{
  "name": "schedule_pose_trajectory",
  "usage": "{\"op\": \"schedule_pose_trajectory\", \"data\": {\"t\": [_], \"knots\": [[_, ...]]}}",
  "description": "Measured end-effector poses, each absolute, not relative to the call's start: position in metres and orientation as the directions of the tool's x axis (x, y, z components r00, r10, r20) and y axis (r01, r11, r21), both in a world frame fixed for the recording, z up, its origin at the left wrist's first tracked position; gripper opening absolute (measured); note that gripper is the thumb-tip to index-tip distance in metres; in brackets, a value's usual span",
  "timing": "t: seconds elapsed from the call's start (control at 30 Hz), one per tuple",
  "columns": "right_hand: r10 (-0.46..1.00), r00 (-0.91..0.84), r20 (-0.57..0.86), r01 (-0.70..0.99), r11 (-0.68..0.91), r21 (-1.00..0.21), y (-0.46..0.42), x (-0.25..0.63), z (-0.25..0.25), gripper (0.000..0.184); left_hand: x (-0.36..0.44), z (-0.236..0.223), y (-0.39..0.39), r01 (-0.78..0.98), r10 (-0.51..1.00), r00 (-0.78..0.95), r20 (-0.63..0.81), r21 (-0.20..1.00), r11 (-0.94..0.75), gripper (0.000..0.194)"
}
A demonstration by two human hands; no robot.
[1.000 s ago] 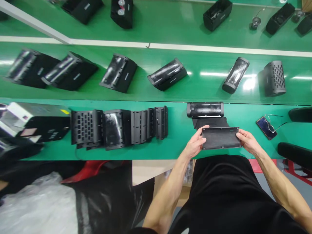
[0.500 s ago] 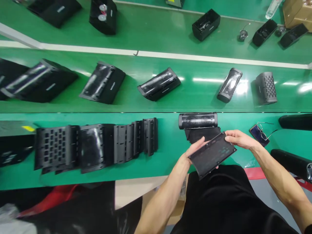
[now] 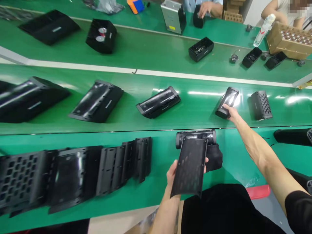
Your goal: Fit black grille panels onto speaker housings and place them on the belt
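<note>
My left hand (image 3: 172, 175) grips a black slotted cover panel (image 3: 190, 167) by its two long sides, inner face up, over the near bench. My right hand (image 3: 231, 112) reaches out to the green conveyor and is closed round the near end of a black speaker housing (image 3: 227, 100) with a glossy front. Behind the panel, partly hidden by it, a similar speaker (image 3: 197, 136) lies on the bench. A black cloth (image 3: 214, 158) is beside the panel.
Nested black covers (image 3: 70, 175) line the bench at left. More speakers (image 3: 158, 102) and a perforated one (image 3: 262, 104) sit along the conveyor. Across the line, a co-worker's hand (image 3: 205, 8) touches a black housing. A cardboard box (image 3: 284, 42) stands far right.
My right hand has let go of the panel and moved forward onto the speaker housing. The panel, now in my left hand alone, is turned more upright. The view has tilted up.
</note>
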State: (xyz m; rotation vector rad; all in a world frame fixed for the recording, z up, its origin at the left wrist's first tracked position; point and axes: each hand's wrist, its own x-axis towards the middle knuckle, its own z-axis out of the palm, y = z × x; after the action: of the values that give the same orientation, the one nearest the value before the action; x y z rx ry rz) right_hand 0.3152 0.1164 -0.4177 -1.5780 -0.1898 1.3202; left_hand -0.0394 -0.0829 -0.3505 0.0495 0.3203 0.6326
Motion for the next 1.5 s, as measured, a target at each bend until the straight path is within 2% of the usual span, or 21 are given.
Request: {"op": "schedule_pose_trajectory", "data": {"t": [0.13, 0.23, 0.37, 0.47, 0.53, 0.63, 0.7, 0.77, 0.83, 0.97, 1.03, 1.13, 1.3, 1.5], "knots": [[0.655, 0.341, -0.675, -0.566, -0.43, -0.703, 0.093, 0.329, -0.39, 0.028, -0.04, -0.343, -0.08, -0.593, 0.626, 0.744, -0.232, 0.201, 0.78, 0.084], [0.775, 0.322, -0.544, -0.601, -0.277, -0.75, 0.047, 0.349, -0.353, 0.031, -0.036, -0.34, -0.079, -0.609, 0.648, 0.737, -0.195, 0.226, 0.76, 0.084], [0.876, 0.383, -0.292, -0.524, -0.055, -0.85, -0.034, 0.355, -0.307, 0.062, -0.024, -0.337, -0.079, -0.617, 0.655, 0.742, -0.141, 0.236, 0.75, 0.084], [0.927, 0.214, -0.307, -0.56, -0.141, -0.816, -0.083, 0.33, -0.289, 0.095, -0.008, -0.337, -0.079, -0.597, 0.642, 0.757, -0.12, 0.273, 0.755, 0.091], [0.931, 0.089, -0.354, -0.538, -0.254, -0.804, -0.108, 0.31, -0.283, 0.107, 0.005, -0.337, -0.08, -0.589, 0.644, 0.755, -0.126, 0.303, 0.749, 0.095], [0.927, 0.093, -0.364, -0.355, -0.311, -0.882, -0.139, 0.295, -0.274, 0.104, 0.024, -0.341, -0.083, -0.606, 0.675, 0.724, -0.141, 0.339, 0.72, 0.094], [0.939, 0.133, -0.317, -0.165, -0.295, -0.941, -0.151, 0.297, -0.263, 0.103, 0.035, -0.346, -0.085, -0.623, 0.696, 0.707, -0.125, 0.354, 0.697, 0.09], [0.952, 0.151, -0.265, 0.043, -0.274, -0.961, -0.157, 0.299, -0.25, 0.11, 0.045, -0.351, -0.088, -0.636, 0.708, 0.7, -0.094, 0.37, 0.677, 0.089], [0.959, 0.138, -0.246, 0.238, -0.274, -0.932, -0.159, 0.296, -0.235, 0.116, 0.053, -0.352, -0.09, -0.65, 0.723, 0.688, -0.07, 0.385, 0.655, 0.082], [0.976, 0.082, -0.204, 0.526, -0.216, -0.823, -0.158, 0.276, -0.217, 0.112, 0.064, -0.344, -0.095, -0.688, 0.764, 0.645, -0.037, 0.406, 0.601, 0.06], [0.986, 0.056, -0.158, 0.63, -0.158, -0.761, -0.157, 0.266, -0.215, 0.11, 0.066, -0.339, -0.096, -0.706, 0.782, 0.624, -0.019, 0.416, 0.573, 0.06], [0.992, 0.004, -0.124, 0.713, -0.09, -0.695, -0.155, 0.256, -0.218, 0.106, 0.066, -0.337, -0.095, -0.716, 0.795, 0.607, 0.004, 0.435, 0.545, 0.066], [0.994, -0.06, -0.09, 0.751, -0.014, -0.66, -0.151, 0.25, -0.226, 0.104, 0.063, -0.347, -0.093, -0.731, 0.818, 0.575, 0.019, 0.46, 0.503, 0.061], [0.977, -0.069, -0.202, 0.775, -0.075, -0.627, -0.151, 0.25, -0.228, 0.109, 0.063, -0.35, -0.092, -0.723, 0.809, 0.587, 0.009, 0.455, 0.519, 0.066]]}}
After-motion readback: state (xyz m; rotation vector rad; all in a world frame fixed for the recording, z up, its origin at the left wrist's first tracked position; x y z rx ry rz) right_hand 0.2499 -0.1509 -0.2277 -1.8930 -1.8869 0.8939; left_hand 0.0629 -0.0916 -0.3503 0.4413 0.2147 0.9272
